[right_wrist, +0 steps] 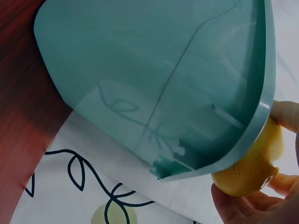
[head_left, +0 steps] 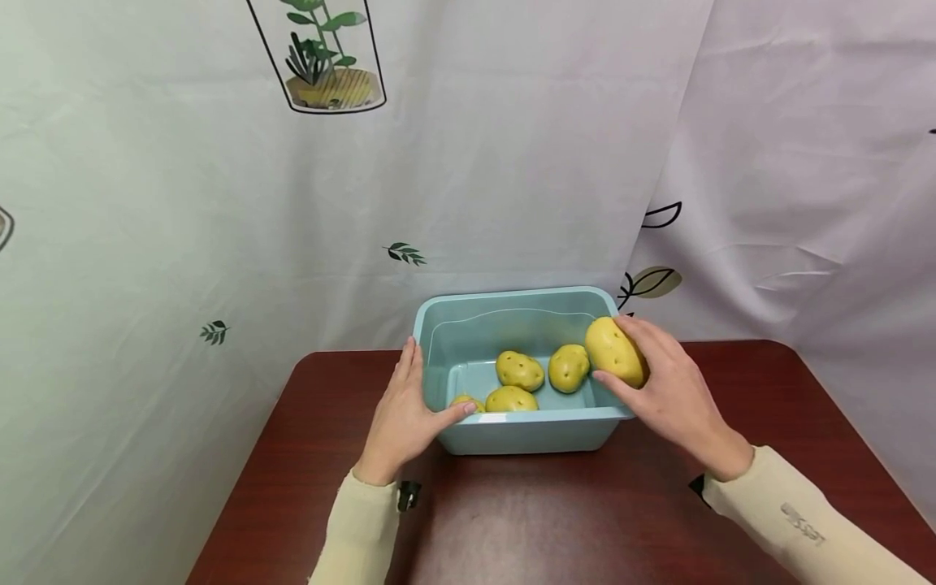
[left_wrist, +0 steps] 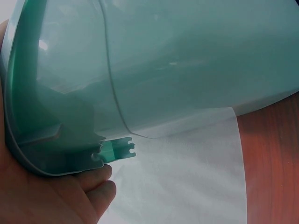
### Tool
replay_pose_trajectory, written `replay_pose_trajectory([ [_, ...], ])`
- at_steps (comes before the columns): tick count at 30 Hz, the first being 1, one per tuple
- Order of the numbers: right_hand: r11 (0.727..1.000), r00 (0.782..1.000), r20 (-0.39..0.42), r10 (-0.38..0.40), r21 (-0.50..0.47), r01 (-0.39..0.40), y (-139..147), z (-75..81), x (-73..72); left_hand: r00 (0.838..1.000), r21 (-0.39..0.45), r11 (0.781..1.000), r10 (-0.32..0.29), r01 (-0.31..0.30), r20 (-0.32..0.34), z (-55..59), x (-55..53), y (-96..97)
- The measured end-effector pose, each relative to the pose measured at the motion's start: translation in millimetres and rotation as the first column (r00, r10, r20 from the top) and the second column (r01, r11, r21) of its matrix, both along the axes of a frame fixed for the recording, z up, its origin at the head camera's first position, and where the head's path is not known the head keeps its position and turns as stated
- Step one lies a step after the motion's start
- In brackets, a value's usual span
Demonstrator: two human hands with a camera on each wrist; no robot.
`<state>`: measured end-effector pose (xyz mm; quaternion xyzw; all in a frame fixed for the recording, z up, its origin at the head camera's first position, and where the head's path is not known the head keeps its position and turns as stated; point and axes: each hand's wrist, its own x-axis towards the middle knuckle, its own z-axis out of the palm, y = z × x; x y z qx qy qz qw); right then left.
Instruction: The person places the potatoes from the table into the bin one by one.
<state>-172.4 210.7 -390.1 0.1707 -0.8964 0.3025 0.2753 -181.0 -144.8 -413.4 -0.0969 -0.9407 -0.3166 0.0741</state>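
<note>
A light blue plastic tub (head_left: 532,436) stands on the table with several yellow potatoes inside, one of them a potato (head_left: 519,370) near its middle. My left hand (head_left: 400,416) rests at the tub's front left corner, thumb on the front rim and fingers extended along the left side. Over the right rim, my right hand (head_left: 669,386) holds another potato (head_left: 613,351) between thumb and fingers. In the right wrist view this held potato (right_wrist: 250,163) is partly covered by the tub's rim. The left wrist view shows the outside of the tub (left_wrist: 187,56), with fingertips (left_wrist: 103,191) beside the rim.
The dark red-brown table (head_left: 541,520) extends to both sides and in front of the tub. Behind it hangs a pale curtain (head_left: 512,162) printed with plants, close to the tub's back. Light sleeves (head_left: 358,520) cover both forearms.
</note>
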Motion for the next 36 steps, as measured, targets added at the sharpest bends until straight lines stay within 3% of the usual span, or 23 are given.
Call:
replay_pose_trajectory([
  [19, 0.998, 0.998, 0.038, 0.055, 0.028, -0.056, -20.0, -7.3, -9.0, 1.000, 0.001, 1.000, 0.002, -0.002, -0.001, 0.3, 0.1, 0.1],
  [36, 0.991, 0.990, 0.100, 0.103, 0.076, -0.110, -19.8, -13.3, -18.1, 1.000, -0.004, 1.000, 0.002, -0.002, -0.001, -0.1, -0.1, 0.2],
])
